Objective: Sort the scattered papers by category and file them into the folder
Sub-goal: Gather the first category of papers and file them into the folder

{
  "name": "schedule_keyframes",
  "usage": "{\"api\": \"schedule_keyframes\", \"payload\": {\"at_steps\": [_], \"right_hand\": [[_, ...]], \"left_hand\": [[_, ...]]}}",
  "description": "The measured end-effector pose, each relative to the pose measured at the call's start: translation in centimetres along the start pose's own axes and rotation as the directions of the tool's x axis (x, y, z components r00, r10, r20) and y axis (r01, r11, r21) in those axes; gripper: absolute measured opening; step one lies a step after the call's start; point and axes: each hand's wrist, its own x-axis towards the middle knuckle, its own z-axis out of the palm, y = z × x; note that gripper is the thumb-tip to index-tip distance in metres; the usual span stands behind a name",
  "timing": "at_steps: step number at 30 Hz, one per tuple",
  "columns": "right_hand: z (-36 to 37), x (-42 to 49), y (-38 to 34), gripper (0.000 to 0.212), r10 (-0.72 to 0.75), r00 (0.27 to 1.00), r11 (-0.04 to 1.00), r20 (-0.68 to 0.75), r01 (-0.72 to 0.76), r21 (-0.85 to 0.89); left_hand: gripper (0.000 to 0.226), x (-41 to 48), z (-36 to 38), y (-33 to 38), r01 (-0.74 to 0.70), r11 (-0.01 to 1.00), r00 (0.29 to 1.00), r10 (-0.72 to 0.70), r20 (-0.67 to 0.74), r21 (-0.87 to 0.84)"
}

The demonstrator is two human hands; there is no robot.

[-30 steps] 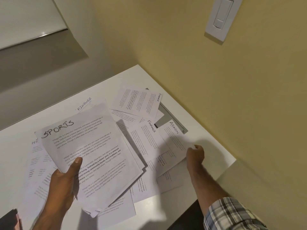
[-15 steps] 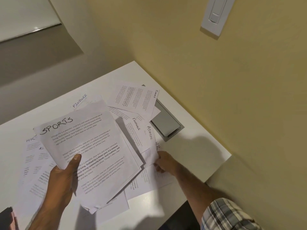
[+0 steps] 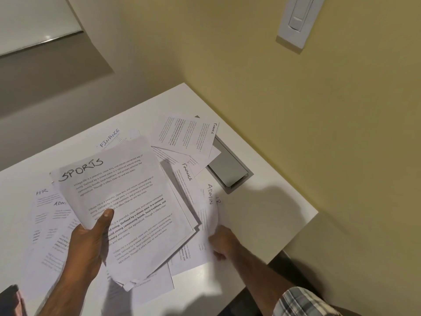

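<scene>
My left hand [image 3: 87,244] holds up a stack of sheets [image 3: 127,208] whose top page is headed SPORTS, thumb pressed on its front. My right hand [image 3: 222,241] pinches the lower edge of a sheet marked ADMIN [image 3: 208,208] and lifts it off the white table [image 3: 262,215]. Under it lie sheets marked FINANCE [image 3: 185,185] and another FINANCE sheet [image 3: 186,134] farther back. At the left, pages marked HR and ADMIN [image 3: 47,213] lie flat on the table. No folder is visible.
A grey cable hatch [image 3: 227,169] is set into the table near the yellow wall [image 3: 296,133]. A white wall switch [image 3: 296,21] hangs above. A dark object [image 3: 10,297] sits at the lower left corner. The table's edge runs at the right front.
My right hand has slid left from the table's right side, taking the ADMIN sheet with it toward the held stack. The left hand with the SPORTS stack has stayed in place.
</scene>
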Motion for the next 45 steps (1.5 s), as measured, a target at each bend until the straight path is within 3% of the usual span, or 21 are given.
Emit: {"api": "schedule_keyframes", "payload": {"at_steps": [2,3,5,7,9,13,14,17,20,22,26,30,32,35,39,42,45], "right_hand": [[-1.1,-0.4,0.7,0.034,0.191,0.968,0.978,0.161,-0.201,0.053],[-1.7,-0.4,0.9,0.036,0.221,0.955,0.971,0.197,-0.234,0.048],[-2.9,-0.1,0.9,0.031,0.214,0.966,0.975,0.145,-0.22,0.028],[-3.8,0.0,-0.2,0.025,0.084,0.994,0.973,0.065,-0.096,0.21],[-4.7,-0.7,-2.4,0.034,-0.121,0.991,0.892,0.052,0.085,0.443],[-5.9,-3.5,-8.0,0.034,-0.498,0.851,0.741,0.168,0.317,0.593],[-5.8,-3.7,-9.2,0.038,-0.569,0.806,0.704,0.162,0.375,0.603],[-5.2,-3.9,-12.1,0.04,-0.609,0.789,0.642,0.08,0.43,0.635],[-4.7,-3.8,-14.0,0.021,-0.574,0.816,0.615,-0.066,0.482,0.624],[-4.3,-3.7,-14.6,0.014,-0.569,0.807,0.624,-0.158,0.548,0.556],[-3.1,-2.9,-14.3,0.031,-0.624,0.746,0.638,-0.232,0.658,0.401],[-1.8,-1.0,-13.2,0.034,-0.692,0.695,0.643,-0.194,0.716,0.271],[-0.9,-0.1,-12.8,0.029,-0.711,0.681,0.662,-0.176,0.732,0.161],[-0.3,1.2,-12.4,0.027,-0.729,0.656,0.648,-0.196,0.753,0.112],[-1.9,3.9,-12.9,0.041,-0.661,0.704,0.7,-0.257,0.703,0.124],[-4.9,7.8,-13.6,0.059,-0.617,0.708,0.773,-0.344,0.627,-0.093],[-8.4,12.7,-14.1,0.071,-0.59,0.739,0.802,-0.324,0.493,-0.337]], "left_hand": [[0.04,0.0,0.0,0.3,-0.009,1.0,1.0,0.009,0.001,-0.01],[0.04,0.0,0.0,0.4,-0.011,1.0,1.0,0.011,0.0,-0.015],[0.036,0.1,-0.1,0.6,-0.007,1.0,1.0,0.006,-0.005,-0.027],[0.032,0.4,-0.4,0.6,-0.005,0.999,1.0,0.005,0.004,-0.045],[0.031,0.8,-0.6,0.4,0.017,0.999,1.0,-0.017,0.011,-0.042],[0.065,0.9,-0.8,0.3,0.02,1.0,0.999,-0.02,0.036,0.011],[0.063,0.8,-0.6,0.3,0.005,1.0,0.999,-0.006,0.037,0.028],[0.025,0.2,0.3,0.9,-0.038,0.999,0.999,0.038,0.006,0.028],[0.029,0.4,-0.2,0.8,-0.105,0.989,0.994,0.108,-0.026,0.101],[0.036,0.5,-0.9,0.6,-0.107,0.987,0.992,0.115,-0.06,0.116],[0.037,0.1,-1.5,-0.4,-0.106,0.988,0.992,0.113,-0.056,0.117],[0.009,-0.1,-1.6,-2.0,-0.085,0.969,0.992,0.103,-0.068,0.23],[0.03,0.2,-1.6,-2.9,-0.059,0.96,0.988,0.096,-0.124,0.273],[0.003,1.2,-1.7,-3.6,-0.046,0.955,0.984,0.093,-0.15,0.292],[0.021,2.4,-2.6,-2.8,-0.023,0.956,0.975,0.085,-0.203,0.291],[0.036,3.2,-3.6,-1.4,-0.004,0.958,0.957,0.086,-0.278,0.286],[0.038,3.7,-4.5,0.0,0.04,0.948,0.942,0.07,-0.328,0.316]]}}
